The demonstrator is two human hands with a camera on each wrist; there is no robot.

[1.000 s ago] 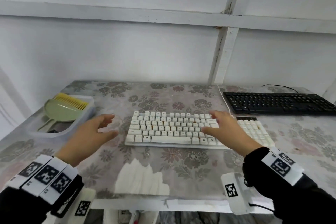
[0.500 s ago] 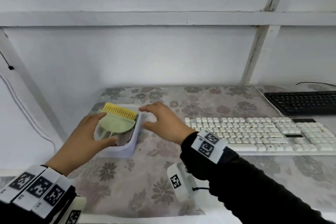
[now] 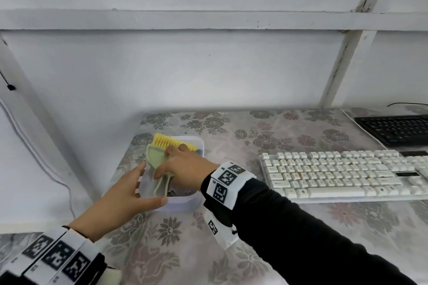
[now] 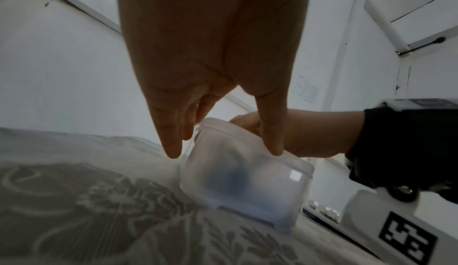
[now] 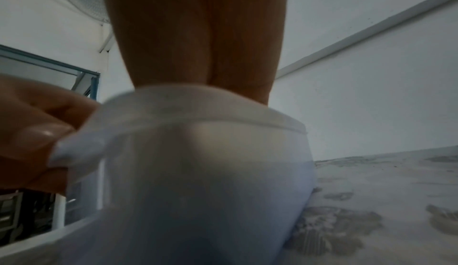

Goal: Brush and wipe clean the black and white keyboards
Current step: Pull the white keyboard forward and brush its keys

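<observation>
I count two keyboards on my table: one white keyboard lying flat to the right of my arms, and one black keyboard behind it at the far right edge, the two well apart from my hands. There is one translucent plastic tub at the table's left end, and in it one green brush with yellow bristles toward the wall. My right hand reaches into the tub with its fingers bent over the brush body; whether they actually close round it I cannot tell. My left hand holds the tub's near-left corner, thumb along the front rim, fingers on the left rim; the left wrist view shows those fingers straight down at the wall of the tub. The table wears a grey floral cloth under clear film. Behind it stands a white wall with white beams, and one dark cable runs off behind the black keyboard.
</observation>
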